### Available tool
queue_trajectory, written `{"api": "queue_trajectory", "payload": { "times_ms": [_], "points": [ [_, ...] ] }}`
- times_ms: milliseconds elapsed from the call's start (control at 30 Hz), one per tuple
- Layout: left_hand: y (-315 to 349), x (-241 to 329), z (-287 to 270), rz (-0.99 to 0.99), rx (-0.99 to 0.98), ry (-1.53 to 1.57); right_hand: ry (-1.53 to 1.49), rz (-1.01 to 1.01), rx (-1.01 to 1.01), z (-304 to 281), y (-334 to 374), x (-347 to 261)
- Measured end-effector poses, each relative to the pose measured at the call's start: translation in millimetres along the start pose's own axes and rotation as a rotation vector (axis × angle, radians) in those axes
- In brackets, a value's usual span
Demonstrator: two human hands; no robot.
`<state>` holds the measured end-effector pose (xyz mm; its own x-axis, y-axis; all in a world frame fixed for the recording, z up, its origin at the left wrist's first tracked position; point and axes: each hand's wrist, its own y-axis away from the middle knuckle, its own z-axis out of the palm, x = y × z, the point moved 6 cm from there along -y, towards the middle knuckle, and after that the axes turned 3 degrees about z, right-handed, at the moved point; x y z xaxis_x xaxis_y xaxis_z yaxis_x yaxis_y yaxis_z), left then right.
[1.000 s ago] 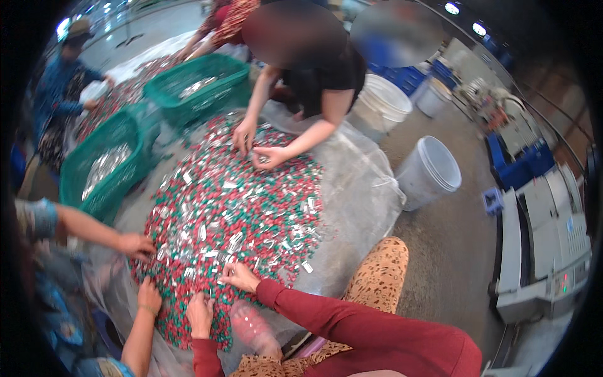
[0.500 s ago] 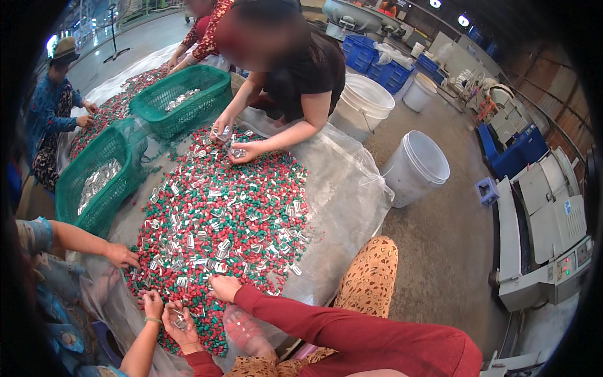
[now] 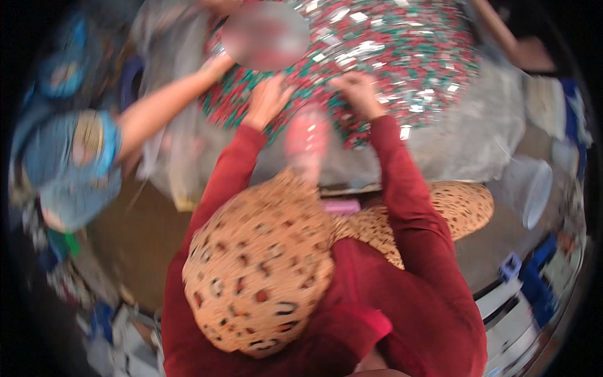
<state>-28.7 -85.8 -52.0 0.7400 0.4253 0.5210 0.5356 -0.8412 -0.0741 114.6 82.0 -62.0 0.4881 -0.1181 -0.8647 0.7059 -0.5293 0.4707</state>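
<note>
My left hand [image 3: 267,100] and my right hand [image 3: 358,94] both rest on the near edge of a big pile of small red, green and silver pieces [image 3: 389,56]. The picture is blurry, so I cannot tell if my fingers are pinching any piece or just lying loose on top. I think the hands sit at the near edge because that is where the pile is easy to reach.

A clear bag with pink bits [image 3: 308,141] hangs between my arms, close by, maybe to take pieces.

To the left, another person's bare arm [image 3: 163,113] reaches to the pile too.

The pile lies on a clear plastic sheet [image 3: 477,125] on the floor. A white bucket [image 3: 534,188] stands to the right.
</note>
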Motion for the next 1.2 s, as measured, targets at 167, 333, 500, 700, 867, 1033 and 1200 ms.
{"api": "queue_trajectory", "payload": {
  "times_ms": [167,333,500,700,867,1033,1200],
  "points": [
    [-25,-9,-63,-0.333,0.228,0.545,0.168,0.086,-0.038,-33,9,-27],
    [-14,1,-52,-0.216,-0.197,0.124,0.519,-0.091,-0.001,-29,15,-35],
    [-11,21,-2,-0.126,-0.205,-0.213,0.083,0.090,-0.097,-24,32,-36],
    [-32,15,-25,-0.125,-0.048,0.313,-0.920,0.027,-0.320,-49,51,-40],
    [-18,23,-48,-0.340,-0.217,1.598,-1.050,-0.197,-0.325,-94,61,-39],
    [-18,26,-55,-0.134,-0.191,2.219,-1.386,-0.144,-0.563,-114,68,-36],
    [-17,11,-61,-0.295,0.112,2.174,-1.969,0.194,-0.501,-83,60,-14]
  ]
}}
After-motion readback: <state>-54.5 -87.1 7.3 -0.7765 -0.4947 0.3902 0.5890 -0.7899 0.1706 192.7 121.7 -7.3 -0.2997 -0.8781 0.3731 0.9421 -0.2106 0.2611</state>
